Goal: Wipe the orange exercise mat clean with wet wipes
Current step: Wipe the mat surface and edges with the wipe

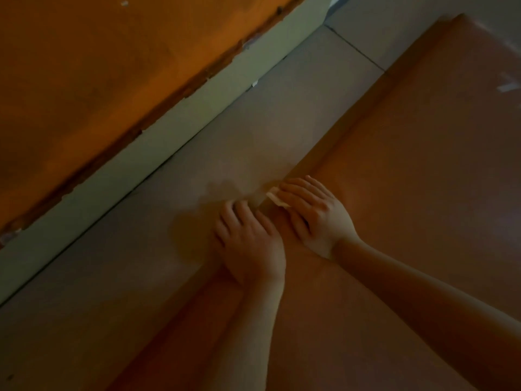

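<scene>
so the orange exercise mat (408,165) lies flat on the grey tiled floor (197,179) next to an orange wall (84,66). right hand (313,215) presses a folded wet wipe (275,199) onto the mat by its left edge, grip wide, fingers straight on top. left hand (248,244) rests just beside it over that edge, grip loose, holding nothing

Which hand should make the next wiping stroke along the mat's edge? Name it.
Right. The right hand presses the small white wet wipe onto the flat orange exercise mat near its edge; the left hand rests beside it without one.
</scene>
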`<state>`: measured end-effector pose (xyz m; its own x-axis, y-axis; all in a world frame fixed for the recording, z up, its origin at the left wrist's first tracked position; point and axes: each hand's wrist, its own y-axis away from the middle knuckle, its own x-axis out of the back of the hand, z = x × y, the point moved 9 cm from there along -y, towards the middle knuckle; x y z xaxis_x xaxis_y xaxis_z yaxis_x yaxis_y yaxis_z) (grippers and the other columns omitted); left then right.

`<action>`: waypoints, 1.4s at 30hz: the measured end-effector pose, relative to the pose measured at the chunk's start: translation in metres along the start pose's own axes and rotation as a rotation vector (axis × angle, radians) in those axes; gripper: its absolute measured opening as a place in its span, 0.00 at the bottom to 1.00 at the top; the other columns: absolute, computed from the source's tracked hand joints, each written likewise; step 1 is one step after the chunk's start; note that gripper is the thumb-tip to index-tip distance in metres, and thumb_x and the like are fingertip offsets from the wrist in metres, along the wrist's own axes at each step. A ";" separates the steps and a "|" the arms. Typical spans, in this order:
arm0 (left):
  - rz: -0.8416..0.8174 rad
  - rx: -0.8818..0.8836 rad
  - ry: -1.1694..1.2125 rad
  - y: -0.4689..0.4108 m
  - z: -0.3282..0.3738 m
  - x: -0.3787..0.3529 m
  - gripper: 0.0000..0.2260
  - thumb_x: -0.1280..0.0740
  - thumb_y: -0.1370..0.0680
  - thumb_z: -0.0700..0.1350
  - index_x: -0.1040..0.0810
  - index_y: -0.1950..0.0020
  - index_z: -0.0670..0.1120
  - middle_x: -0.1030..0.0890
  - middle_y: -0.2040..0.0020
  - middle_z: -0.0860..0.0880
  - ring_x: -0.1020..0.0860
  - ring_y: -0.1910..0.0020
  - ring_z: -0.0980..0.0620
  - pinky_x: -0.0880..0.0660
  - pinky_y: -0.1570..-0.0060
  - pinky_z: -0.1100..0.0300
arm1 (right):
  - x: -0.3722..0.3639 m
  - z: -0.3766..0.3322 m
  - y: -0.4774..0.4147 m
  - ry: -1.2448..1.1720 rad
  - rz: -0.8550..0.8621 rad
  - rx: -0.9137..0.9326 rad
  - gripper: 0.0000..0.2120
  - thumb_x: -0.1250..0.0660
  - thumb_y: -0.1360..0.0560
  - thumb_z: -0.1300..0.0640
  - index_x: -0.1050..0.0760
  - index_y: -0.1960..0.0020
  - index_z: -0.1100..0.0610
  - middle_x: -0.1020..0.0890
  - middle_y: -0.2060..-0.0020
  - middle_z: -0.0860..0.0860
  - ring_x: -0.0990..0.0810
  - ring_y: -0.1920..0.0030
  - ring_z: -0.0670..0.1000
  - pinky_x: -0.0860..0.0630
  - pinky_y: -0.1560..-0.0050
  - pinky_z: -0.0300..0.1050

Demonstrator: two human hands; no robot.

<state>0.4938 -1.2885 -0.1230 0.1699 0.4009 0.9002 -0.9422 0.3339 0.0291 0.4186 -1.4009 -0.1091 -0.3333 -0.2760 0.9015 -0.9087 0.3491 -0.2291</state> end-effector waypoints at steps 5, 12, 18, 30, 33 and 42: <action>-0.012 0.016 -0.057 0.004 -0.005 -0.009 0.14 0.45 0.22 0.47 0.22 0.45 0.46 0.24 0.41 0.47 0.27 0.46 0.44 0.29 0.47 0.47 | -0.003 0.002 0.001 -0.006 -0.019 -0.006 0.19 0.46 0.19 0.53 0.22 0.37 0.60 0.20 0.39 0.55 0.24 0.35 0.55 0.35 0.29 0.52; -0.006 0.004 -0.097 0.004 -0.001 -0.008 0.15 0.45 0.22 0.47 0.21 0.45 0.45 0.23 0.41 0.46 0.28 0.44 0.44 0.29 0.47 0.47 | -0.001 0.002 0.002 -0.015 -0.034 -0.016 0.17 0.42 0.21 0.55 0.23 0.37 0.59 0.20 0.39 0.55 0.25 0.35 0.55 0.36 0.29 0.52; 0.036 -0.010 -0.107 0.005 0.002 -0.003 0.17 0.46 0.23 0.48 0.20 0.46 0.45 0.22 0.43 0.46 0.26 0.45 0.42 0.30 0.48 0.47 | -0.003 0.000 -0.001 -0.001 -0.047 0.005 0.18 0.42 0.23 0.55 0.21 0.39 0.59 0.19 0.41 0.54 0.24 0.36 0.56 0.33 0.31 0.54; 0.083 -0.024 -0.097 0.006 0.004 0.000 0.20 0.49 0.22 0.48 0.19 0.47 0.43 0.22 0.43 0.45 0.25 0.44 0.41 0.29 0.45 0.44 | 0.045 0.126 -0.033 0.116 0.081 -0.220 0.16 0.41 0.26 0.64 0.20 0.42 0.60 0.19 0.43 0.57 0.25 0.36 0.59 0.42 0.30 0.66; 0.091 -0.029 -0.081 0.007 0.005 0.001 0.19 0.48 0.22 0.48 0.19 0.47 0.42 0.22 0.43 0.45 0.26 0.43 0.40 0.29 0.45 0.44 | 0.030 0.090 -0.026 -0.024 0.080 -0.164 0.16 0.35 0.28 0.69 0.20 0.42 0.62 0.19 0.43 0.58 0.24 0.37 0.60 0.39 0.32 0.67; 0.057 -0.015 -0.064 0.006 0.004 -0.002 0.22 0.51 0.22 0.50 0.20 0.44 0.42 0.24 0.40 0.46 0.27 0.42 0.42 0.28 0.44 0.41 | 0.050 0.151 -0.041 0.105 -0.060 -0.028 0.21 0.48 0.21 0.53 0.24 0.36 0.59 0.21 0.38 0.57 0.29 0.32 0.59 0.43 0.28 0.62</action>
<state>0.4866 -1.2905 -0.1229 0.0974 0.3644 0.9261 -0.9453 0.3249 -0.0285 0.4007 -1.5644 -0.1099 -0.2491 -0.2024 0.9471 -0.9184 0.3598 -0.1646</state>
